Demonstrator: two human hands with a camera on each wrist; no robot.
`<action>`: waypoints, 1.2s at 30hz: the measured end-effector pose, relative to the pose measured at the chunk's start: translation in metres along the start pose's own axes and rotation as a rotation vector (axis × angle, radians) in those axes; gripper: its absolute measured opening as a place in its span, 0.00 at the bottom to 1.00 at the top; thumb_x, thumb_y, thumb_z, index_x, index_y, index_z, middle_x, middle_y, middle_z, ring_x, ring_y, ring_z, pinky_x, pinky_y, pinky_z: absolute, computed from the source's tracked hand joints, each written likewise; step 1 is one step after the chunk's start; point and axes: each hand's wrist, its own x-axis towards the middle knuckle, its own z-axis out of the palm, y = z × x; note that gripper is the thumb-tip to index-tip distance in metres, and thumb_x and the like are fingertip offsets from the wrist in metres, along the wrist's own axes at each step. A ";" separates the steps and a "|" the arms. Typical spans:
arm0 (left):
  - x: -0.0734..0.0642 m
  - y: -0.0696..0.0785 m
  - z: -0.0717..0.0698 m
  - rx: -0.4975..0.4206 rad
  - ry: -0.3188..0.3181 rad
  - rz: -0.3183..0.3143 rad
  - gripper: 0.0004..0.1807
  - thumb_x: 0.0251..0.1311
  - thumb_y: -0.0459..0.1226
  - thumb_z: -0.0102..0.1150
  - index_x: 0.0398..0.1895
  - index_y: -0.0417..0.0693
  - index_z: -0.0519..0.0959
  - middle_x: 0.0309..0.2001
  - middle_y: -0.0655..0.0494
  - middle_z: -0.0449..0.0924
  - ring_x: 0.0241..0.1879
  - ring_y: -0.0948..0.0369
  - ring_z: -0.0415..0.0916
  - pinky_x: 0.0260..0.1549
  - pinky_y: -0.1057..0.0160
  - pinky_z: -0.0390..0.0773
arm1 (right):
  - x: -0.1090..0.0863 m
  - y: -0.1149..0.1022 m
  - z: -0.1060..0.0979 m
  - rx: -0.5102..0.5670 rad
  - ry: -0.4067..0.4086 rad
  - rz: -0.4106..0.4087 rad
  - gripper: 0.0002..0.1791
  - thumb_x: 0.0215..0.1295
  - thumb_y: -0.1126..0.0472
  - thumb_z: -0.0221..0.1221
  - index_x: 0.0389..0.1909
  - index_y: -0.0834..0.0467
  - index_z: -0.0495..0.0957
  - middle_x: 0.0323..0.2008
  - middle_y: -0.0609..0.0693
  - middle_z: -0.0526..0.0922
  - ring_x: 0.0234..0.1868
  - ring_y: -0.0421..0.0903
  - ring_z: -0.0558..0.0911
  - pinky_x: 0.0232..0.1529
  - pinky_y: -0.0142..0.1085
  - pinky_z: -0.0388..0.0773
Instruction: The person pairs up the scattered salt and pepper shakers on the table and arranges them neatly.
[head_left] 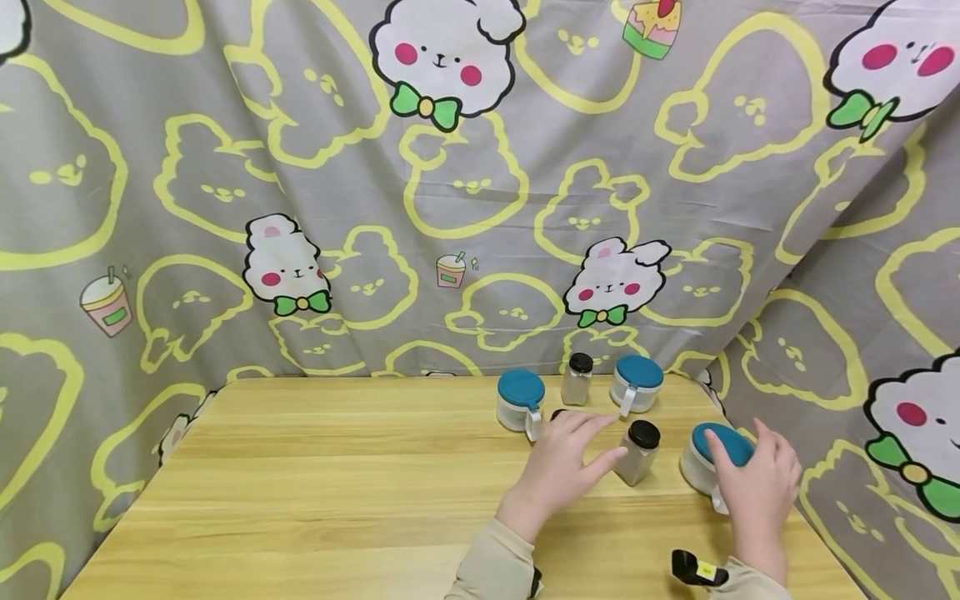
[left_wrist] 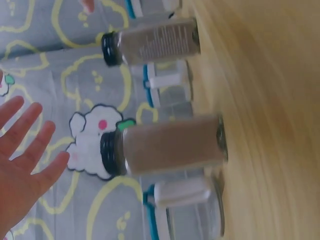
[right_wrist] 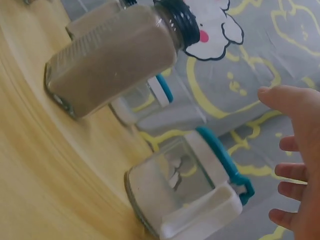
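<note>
My left hand (head_left: 555, 471), fingers spread, is over a black-capped bottle (head_left: 558, 413) that it mostly hides. Right of its thumb stands a square clear bottle (head_left: 637, 458) with a black cap and brownish contents. My right hand (head_left: 761, 487) is beside a white-handled jar (head_left: 697, 471) with a blue lid, its thumb overlapping the lid in the head view. In the right wrist view, that jar (right_wrist: 165, 185) holds pale contents, and a gap shows between it and the fingers (right_wrist: 292, 172). The left wrist view shows the left fingers (left_wrist: 42, 145) apart from an upright bottle (left_wrist: 172, 145).
Two more blue-lidded jars stand behind, one at left (head_left: 517, 408) and one at back right (head_left: 633, 396). Between them is another black-capped bottle (head_left: 576, 385). A patterned curtain (head_left: 480, 208) hangs along the back and right of the wooden table (head_left: 315, 500).
</note>
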 end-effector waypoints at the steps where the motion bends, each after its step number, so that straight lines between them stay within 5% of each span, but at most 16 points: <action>1: 0.001 0.001 0.003 -0.017 0.002 0.005 0.22 0.67 0.52 0.54 0.60 0.56 0.77 0.54 0.61 0.81 0.56 0.64 0.76 0.57 0.67 0.73 | 0.001 0.001 0.000 -0.004 -0.015 0.011 0.46 0.66 0.38 0.54 0.76 0.57 0.50 0.71 0.69 0.53 0.73 0.69 0.48 0.70 0.64 0.43; 9: 0.007 0.009 0.024 -0.109 -0.038 -0.055 0.25 0.68 0.52 0.53 0.65 0.56 0.72 0.57 0.60 0.79 0.59 0.63 0.74 0.58 0.69 0.73 | 0.006 0.009 0.002 -0.093 -0.178 0.082 0.60 0.59 0.31 0.56 0.78 0.57 0.34 0.74 0.73 0.40 0.73 0.72 0.41 0.63 0.72 0.45; 18: 0.012 0.017 0.046 -0.049 -0.031 -0.111 0.29 0.63 0.56 0.58 0.64 0.55 0.72 0.55 0.59 0.79 0.56 0.62 0.76 0.57 0.66 0.75 | 0.009 0.018 0.017 -0.105 -0.177 0.086 0.65 0.56 0.33 0.62 0.77 0.58 0.31 0.73 0.75 0.41 0.72 0.74 0.43 0.63 0.72 0.47; 36: 0.027 0.023 0.089 -0.052 -0.189 -0.464 0.42 0.52 0.65 0.62 0.68 0.57 0.69 0.61 0.58 0.73 0.61 0.59 0.70 0.57 0.63 0.75 | 0.014 0.031 0.023 -0.047 -0.201 0.177 0.64 0.55 0.33 0.61 0.77 0.63 0.35 0.73 0.74 0.42 0.70 0.76 0.45 0.60 0.72 0.51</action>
